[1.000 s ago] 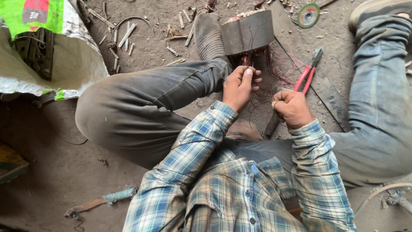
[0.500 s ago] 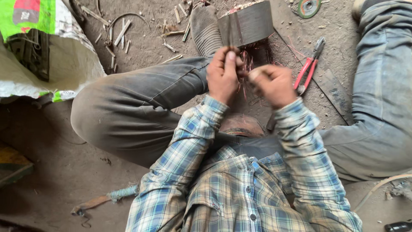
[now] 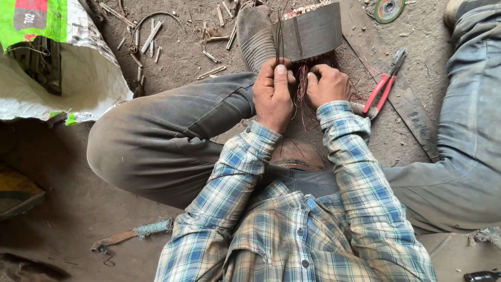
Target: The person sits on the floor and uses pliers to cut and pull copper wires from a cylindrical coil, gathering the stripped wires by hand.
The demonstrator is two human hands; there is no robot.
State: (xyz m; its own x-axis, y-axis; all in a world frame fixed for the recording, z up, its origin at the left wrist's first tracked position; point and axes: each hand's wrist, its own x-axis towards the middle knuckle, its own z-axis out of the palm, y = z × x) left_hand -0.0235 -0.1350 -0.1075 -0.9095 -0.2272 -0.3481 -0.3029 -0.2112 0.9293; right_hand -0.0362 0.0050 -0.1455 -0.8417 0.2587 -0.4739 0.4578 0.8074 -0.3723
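The person sits on a dirt floor [image 3: 78,209] with legs spread, and both hands work close together in front of a dark grey metal cylinder [image 3: 310,32] that lies on its side between the legs, braced against the sole of the left shoe [image 3: 254,34]. A bundle of thin reddish copper wires [image 3: 301,86] spills out of the near end of the cylinder toward the person. The left hand [image 3: 273,94] is closed in a narrow pinch, thumb and fingers pressed around a few of the strands, which rise past the thumb and across the cylinder's face. The right hand [image 3: 326,84] is curled into a loose fist just beside it, its fingers buried in the same tangle of wire, gripping strands; the two hands nearly touch. A pair of red-handled pliers [image 3: 383,83] lies on the ground just to the right of the right hand, untouched. Farther up lies a round green grinding disc [image 3: 389,9]. To the left stands a white woven sack [image 3: 78,78], with short sticks scattered beside it.
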